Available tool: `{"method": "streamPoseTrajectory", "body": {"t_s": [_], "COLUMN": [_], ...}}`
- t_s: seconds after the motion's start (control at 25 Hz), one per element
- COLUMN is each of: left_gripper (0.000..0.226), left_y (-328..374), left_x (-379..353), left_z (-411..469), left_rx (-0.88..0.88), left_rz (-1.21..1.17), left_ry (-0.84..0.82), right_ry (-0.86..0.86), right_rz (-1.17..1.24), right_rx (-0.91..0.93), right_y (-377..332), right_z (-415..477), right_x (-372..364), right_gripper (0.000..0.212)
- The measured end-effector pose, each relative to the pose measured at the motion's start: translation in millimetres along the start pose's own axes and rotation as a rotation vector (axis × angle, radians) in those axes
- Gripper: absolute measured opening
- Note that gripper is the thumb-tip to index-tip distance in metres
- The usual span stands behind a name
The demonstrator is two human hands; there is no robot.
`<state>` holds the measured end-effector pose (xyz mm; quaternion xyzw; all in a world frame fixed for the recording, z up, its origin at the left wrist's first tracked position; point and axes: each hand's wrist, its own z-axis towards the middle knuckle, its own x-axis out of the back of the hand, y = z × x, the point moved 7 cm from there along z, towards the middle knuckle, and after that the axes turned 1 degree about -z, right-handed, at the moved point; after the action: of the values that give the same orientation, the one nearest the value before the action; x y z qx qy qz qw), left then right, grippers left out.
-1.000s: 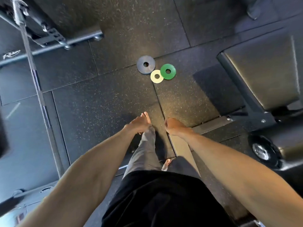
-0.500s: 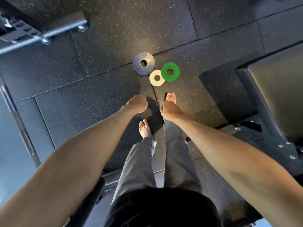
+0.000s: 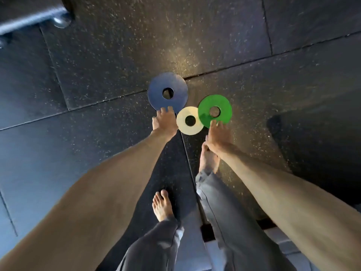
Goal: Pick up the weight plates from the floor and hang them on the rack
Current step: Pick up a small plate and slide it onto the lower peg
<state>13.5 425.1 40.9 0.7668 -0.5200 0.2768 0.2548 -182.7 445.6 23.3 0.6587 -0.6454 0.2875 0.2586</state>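
left hand and right hand are reaching mid-frame, fingers spread on blue plate and green plate edges; thin, stiff, probably slick, so pinching rims.

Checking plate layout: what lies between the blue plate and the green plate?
In the head view, bare floor separates blue plate and green plate; white plate sits below.

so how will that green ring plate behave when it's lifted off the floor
The flat green ring-shaped weight plate looks rigid, so it probably won't flex. It lies flush on the speckled rubber floor, overlapping the cream ring plate, so getting fingers under its edge may be fiddly. On edge, it would likely roll.
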Motion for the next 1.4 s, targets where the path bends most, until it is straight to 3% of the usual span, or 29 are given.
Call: {"method": "streamPoseTrajectory", "body": {"t_s": [0.32,0.52,0.64,0.92,1.16,1.28,1.4], "left_gripper": [0.099,0.085,0.077,0.091,0.081,0.073,0.063], "left_y": [-19,-8,-6,-7,3,-1,0], "left_x": [-77,-70,-59,-25,-3,-31,-80], "left_z": [122,133,135,120,63,40,31], "left_rx": [-0.084,-0.134,-0.143,-0.295,-0.142,-0.127,-0.179], "left_rz": [0.504,0.629,0.568,0.392,0.26,0.193,0.171], "left_ry": [0.11,0.235,0.163,-0.089,-0.41,-0.422,-0.252], "right_ry": [0.13,0.17,0.126,0.212,0.109,0.037,-0.015], "right_rz": [-0.264,-0.26,-0.214,-0.125,-0.141,-0.098,-0.046], "right_rx": [0.086,0.181,0.182,0.169,0.159,0.159,0.151], "right_y": [21,19,16,5,-15,-16,-17], "right_z": [108,113,106,80,35,27,28], "right_x": [-69,-56,-48,-16,11,12,-3], "right_gripper": [0.056,0.057,0.056,0.062,0.047,0.045,0.045]}}
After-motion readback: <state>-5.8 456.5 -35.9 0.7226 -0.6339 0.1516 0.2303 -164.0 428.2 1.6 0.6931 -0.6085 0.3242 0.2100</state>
